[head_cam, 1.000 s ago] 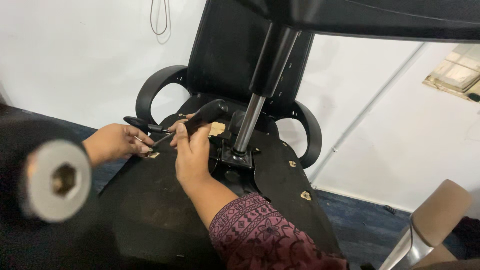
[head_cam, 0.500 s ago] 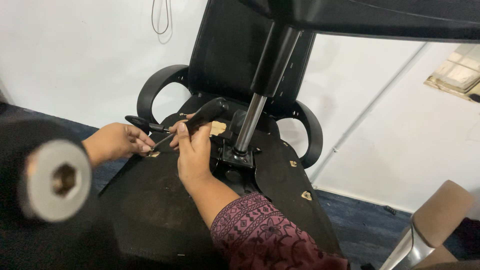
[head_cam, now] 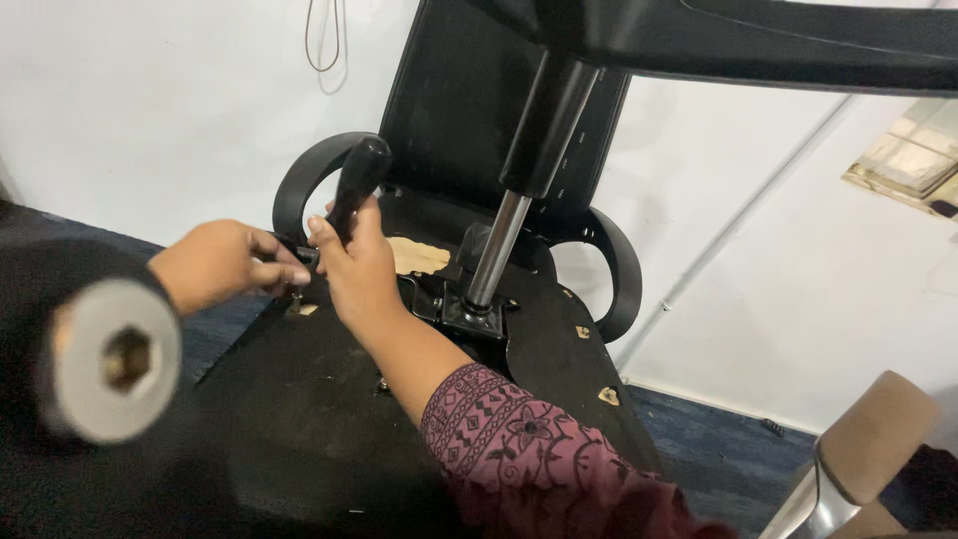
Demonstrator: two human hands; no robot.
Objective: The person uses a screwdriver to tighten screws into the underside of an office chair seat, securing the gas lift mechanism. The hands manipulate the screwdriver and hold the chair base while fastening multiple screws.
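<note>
An office chair lies upside down with its black seat underside [head_cam: 299, 399] facing up. My right hand [head_cam: 359, 265], in a patterned maroon sleeve, grips a thick black handle [head_cam: 354, 185] that stands nearly upright over the seat's left edge. My left hand [head_cam: 225, 265] is just to its left, fingers pinched on a small black part at the handle's lower end; what that part is cannot be told. The chrome and black gas column [head_cam: 519, 180] rises from the metal mechanism plate [head_cam: 469, 314] right of my hands.
Curved black armrests sit left [head_cam: 294, 185] and right [head_cam: 621, 274] of the seat. The chair base arm [head_cam: 748, 40] crosses the top. A blurred grey hub with a hex hole [head_cam: 110, 354] fills the near left. A tan and metal object [head_cam: 868, 454] is at lower right.
The black handle has swung from leaning right towards the column to nearly upright. Both hands stayed at the seat's left edge.
</note>
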